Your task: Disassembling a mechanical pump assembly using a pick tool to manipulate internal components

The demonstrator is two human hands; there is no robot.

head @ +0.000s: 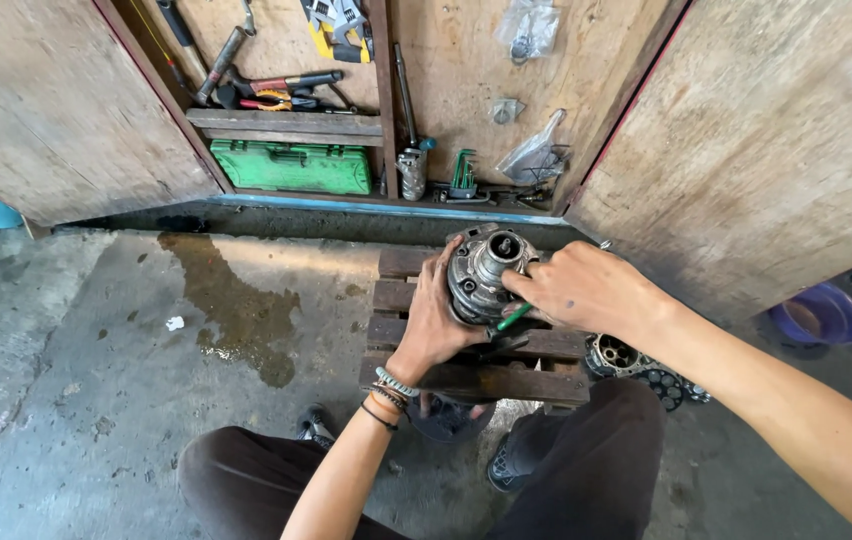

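Resting on a low slatted wooden stool [446,375], a round metal clutch assembly [484,272] is steadied from its left side by the left hand [433,325], whose fingers are wrapped around the rim in a firm grasp. The right hand [586,290] is clenched around a green-handled tool [513,317], the tip of which is pressed against the front of the assembly. Another metal engine part [636,365] is seen on the concrete floor [96,400] just beside the stool, to the right. Behind, an open wooden cabinet [426,90] is hung with tools, and a green plastic case [291,166] is kept on its lower shelf.
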